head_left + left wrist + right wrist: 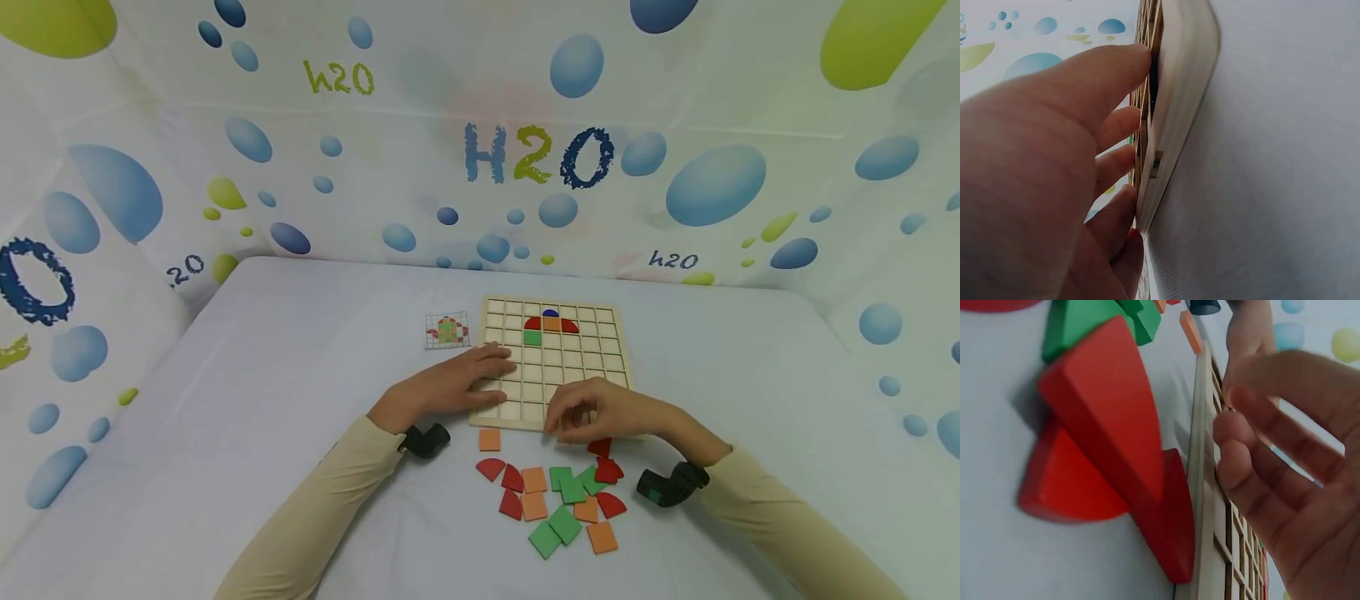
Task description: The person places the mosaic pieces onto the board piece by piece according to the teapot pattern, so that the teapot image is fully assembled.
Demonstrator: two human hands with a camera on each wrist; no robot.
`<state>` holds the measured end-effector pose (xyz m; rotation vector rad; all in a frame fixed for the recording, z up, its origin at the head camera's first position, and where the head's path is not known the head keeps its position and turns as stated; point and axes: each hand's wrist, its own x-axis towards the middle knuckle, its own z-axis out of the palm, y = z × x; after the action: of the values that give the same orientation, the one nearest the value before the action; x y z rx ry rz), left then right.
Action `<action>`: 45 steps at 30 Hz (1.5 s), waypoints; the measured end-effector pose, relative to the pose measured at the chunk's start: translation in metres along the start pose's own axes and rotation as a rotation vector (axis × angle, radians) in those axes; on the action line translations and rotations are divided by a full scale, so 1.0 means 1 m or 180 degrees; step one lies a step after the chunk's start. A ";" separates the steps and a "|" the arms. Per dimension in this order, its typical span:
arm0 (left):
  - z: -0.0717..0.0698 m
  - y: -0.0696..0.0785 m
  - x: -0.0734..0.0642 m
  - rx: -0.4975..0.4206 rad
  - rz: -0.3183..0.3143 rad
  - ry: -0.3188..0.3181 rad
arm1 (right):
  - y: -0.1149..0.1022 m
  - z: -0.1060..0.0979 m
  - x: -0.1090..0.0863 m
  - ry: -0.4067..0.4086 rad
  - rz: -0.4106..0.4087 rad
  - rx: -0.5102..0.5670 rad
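Observation:
My left hand (450, 385) rests on the left side of a wooden grid board (533, 372), its fingers spread across the squares. In the left wrist view the thumb (1119, 65) lies at the board's edge. Over the near edge hovers my right hand (611, 410), fingers loosely bent and nothing visible between them. Towards the far side, the grid holds a blue half-round piece (551, 313), an orange square (552, 325), two red quarter-rounds (570, 327) and a green square (532, 337). Close below the right hand, red quarter-rounds (1107, 403) overlap beside the board.
A small pattern card (442, 333) lies left of the board. Loose green squares (545, 539), orange squares (602, 537) and red quarter-rounds (491, 469) are scattered on the white table (360, 333) in front. A printed curtain (420, 158) hangs behind.

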<state>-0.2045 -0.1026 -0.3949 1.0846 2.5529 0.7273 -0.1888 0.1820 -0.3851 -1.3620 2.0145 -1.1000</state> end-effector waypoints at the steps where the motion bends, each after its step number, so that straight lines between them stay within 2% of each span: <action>1: 0.000 0.000 0.000 0.0001 0.0003 0.0003 | -0.001 0.000 0.000 -0.0088 -0.0040 0.0042; 6: -0.002 0.000 0.000 -0.0003 0.0023 0.0022 | -0.006 0.001 -0.001 -0.0533 -0.0231 0.0195; 10: -0.002 0.001 0.000 -0.0027 0.0037 0.0022 | -0.009 0.003 -0.002 -0.0836 -0.0229 0.0297; 16: -0.001 0.003 -0.002 -0.0044 0.0030 -0.0008 | -0.010 0.009 -0.004 -0.1039 -0.0265 0.0310; 19: 0.000 0.004 -0.002 -0.0038 0.0033 -0.0012 | -0.011 0.010 -0.003 -0.1021 -0.0256 0.0263; 24: -0.001 0.002 -0.001 -0.0002 0.0032 0.0008 | -0.013 0.008 0.000 -0.0908 -0.0339 -0.0059; 31: 0.000 0.001 -0.001 -0.0012 0.0045 -0.0018 | -0.015 0.008 0.000 -0.0910 -0.0199 0.0038; 37: -0.002 0.003 -0.001 -0.0036 0.0030 -0.0011 | -0.014 0.011 -0.001 -0.0765 -0.0328 -0.0162; 45: -0.001 0.004 -0.003 -0.0028 0.0023 -0.0011 | -0.016 0.012 0.000 -0.0630 -0.0350 -0.0271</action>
<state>-0.2007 -0.1027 -0.3913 1.0921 2.5417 0.7371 -0.1711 0.1749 -0.3792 -1.5757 1.8812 -0.8941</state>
